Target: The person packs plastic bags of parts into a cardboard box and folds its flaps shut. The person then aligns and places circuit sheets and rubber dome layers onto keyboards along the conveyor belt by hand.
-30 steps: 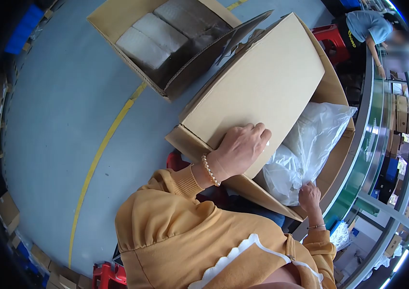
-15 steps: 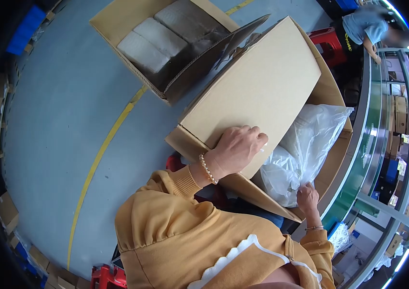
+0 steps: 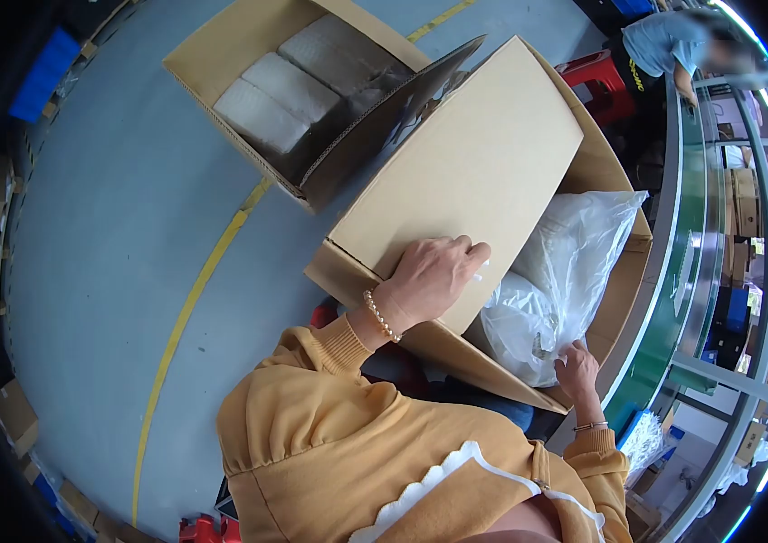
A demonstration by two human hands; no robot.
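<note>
My left hand [image 3: 438, 277], with a beaded bracelet at the wrist, rests closed on a plain cardboard panel [image 3: 479, 163]. A small white bit shows by its fingertips; what it holds is hidden. The panel slants over a large open cardboard box [image 3: 615, 167] in front of me. In the right part of that box lies a translucent plastic bag [image 3: 578, 249], bulging and crumpled; its contents cannot be made out. My right hand [image 3: 577, 369] is closed at the bag's near edge, its fingers pinching the plastic.
Beyond stands another open carton [image 3: 221, 113] with wrapped white packs [image 3: 280, 90]. A green conveyor line [image 3: 687, 235] with metal rails runs along the right. A person in a blue shirt [image 3: 664, 45] leans over it near a red stool [image 3: 603, 86]. Yellow tape [image 3: 189, 312] marks the floor.
The view has shifted slightly, so the boxes appear a little farther left. Both hands keep nearly the same places on the panel and the bag.
</note>
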